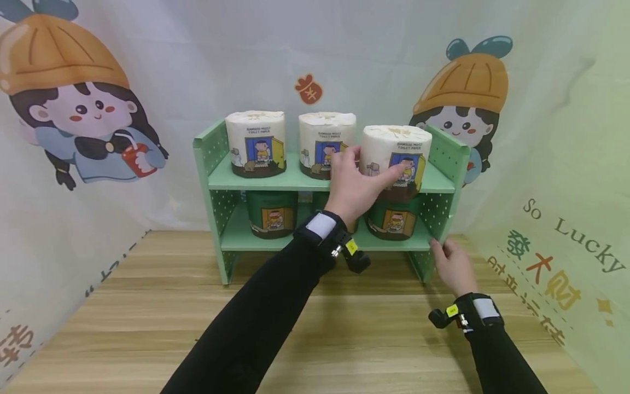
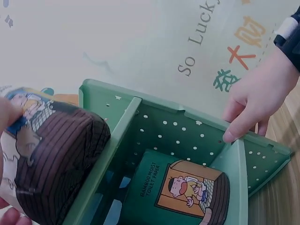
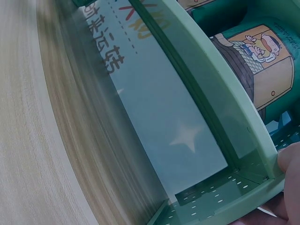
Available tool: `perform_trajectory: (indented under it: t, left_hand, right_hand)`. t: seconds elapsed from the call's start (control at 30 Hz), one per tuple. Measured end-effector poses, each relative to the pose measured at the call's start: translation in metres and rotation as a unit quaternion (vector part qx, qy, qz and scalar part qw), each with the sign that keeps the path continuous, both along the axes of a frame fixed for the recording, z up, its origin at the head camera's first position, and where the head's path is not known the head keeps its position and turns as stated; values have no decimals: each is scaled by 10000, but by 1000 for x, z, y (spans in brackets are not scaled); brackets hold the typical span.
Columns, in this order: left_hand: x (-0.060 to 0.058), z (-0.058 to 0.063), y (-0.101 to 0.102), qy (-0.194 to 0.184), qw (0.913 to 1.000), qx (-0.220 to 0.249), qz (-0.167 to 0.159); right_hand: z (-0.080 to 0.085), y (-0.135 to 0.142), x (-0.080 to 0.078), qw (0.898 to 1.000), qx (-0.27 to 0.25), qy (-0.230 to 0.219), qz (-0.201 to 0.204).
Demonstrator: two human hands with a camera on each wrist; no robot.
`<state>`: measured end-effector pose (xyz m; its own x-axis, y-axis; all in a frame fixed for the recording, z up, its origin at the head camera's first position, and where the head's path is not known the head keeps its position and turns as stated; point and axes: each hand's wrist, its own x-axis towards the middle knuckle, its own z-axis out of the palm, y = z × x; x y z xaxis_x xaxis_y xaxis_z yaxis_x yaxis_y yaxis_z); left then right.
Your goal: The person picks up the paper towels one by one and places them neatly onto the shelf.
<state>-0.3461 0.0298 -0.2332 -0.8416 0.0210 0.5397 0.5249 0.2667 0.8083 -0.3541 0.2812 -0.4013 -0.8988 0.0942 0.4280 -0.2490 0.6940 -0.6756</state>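
My left hand grips a white-wrapped toilet paper roll at the right end of the green shelf's upper board. In the left wrist view that toilet paper roll leans, its brown base showing beside the board's front edge. My right hand holds the shelf's right side panel low down, near the lower board; its thumb lies at the corner in the right wrist view. Two more white rolls stand on the upper board, the left one and the middle one.
Green-wrapped rolls stand on the lower board, one at the left and one at the right; another is mostly hidden behind my left wrist. The shelf stands on a wooden table. Printed cloth hangs behind and at both sides.
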Motion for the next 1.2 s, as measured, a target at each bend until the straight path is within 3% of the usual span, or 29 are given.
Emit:
perform_trajectory:
  t: [0.07,0.17,0.33,0.43,0.57,0.87,1.07,1.2]
  left_hand:
    - [-1,2,2,19,9991,-228,354]
    - [-1,4,6,16,9985,-333,436]
    - [0,7,12,-142,9993,205,278]
    - [0,7,16,-173,9978,499,394]
    - [-4,7,19,-38,9970,553,547]
    - [-9,6,22,-219,9928,1150,-260]
    - [-11,5,22,-316,9967,719,-217]
    - [-11,3,22,-432,9959,651,-454]
  right_hand:
    - [0,0,0,10000,8,14,-7]
    - [1,0,1,10000,14,3,-23]
    - [1,1,2,10000,-5,-37,-32]
    - [0,1,2,10000,-9,-86,-38]
    - [-1,1,1,9999,12,-84,-60]
    - [1,-1,0,10000,-37,-33,32]
    - [2,0,-1,10000,13,5,32]
    - [2,0,0,10000,-24,-18,37]
